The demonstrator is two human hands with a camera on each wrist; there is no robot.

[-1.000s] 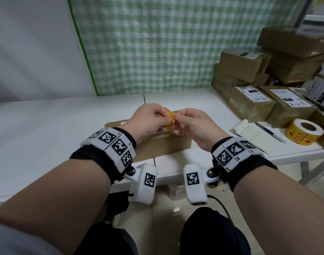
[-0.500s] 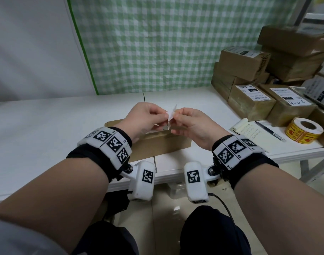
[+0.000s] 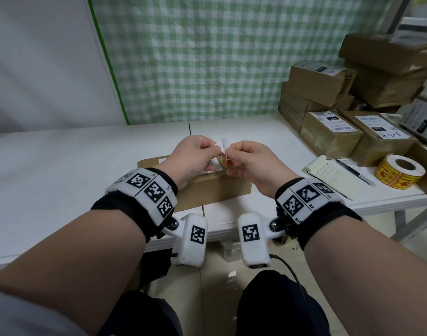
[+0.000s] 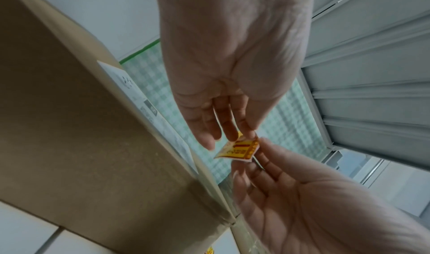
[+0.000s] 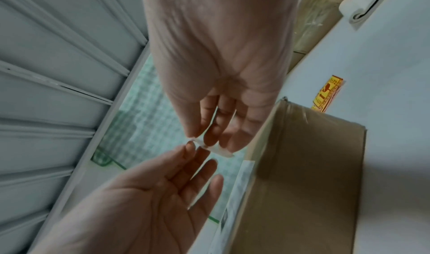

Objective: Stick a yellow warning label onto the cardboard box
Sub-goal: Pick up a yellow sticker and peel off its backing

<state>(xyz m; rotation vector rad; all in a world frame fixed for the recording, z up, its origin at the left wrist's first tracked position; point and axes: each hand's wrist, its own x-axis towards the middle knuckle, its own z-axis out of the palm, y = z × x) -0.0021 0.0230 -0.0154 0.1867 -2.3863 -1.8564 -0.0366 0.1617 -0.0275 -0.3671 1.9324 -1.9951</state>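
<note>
both hands, left hand (image 3: 193, 156) and right hand (image 3: 250, 161), pinch the yellow warning label (image 4: 239, 150) mid-frame, peeling its backing just above the cardboard box (image 3: 207, 190); nothing stuck yet, placing and pressing remain.

— What is standing behind the white counter (image 3: 62, 166)?
— A green checked curtain (image 3: 207, 57) is hanging far, a white wall (image 3: 37, 57) is showing left, beige floor tiles (image 3: 219, 299) are lying near.
</note>
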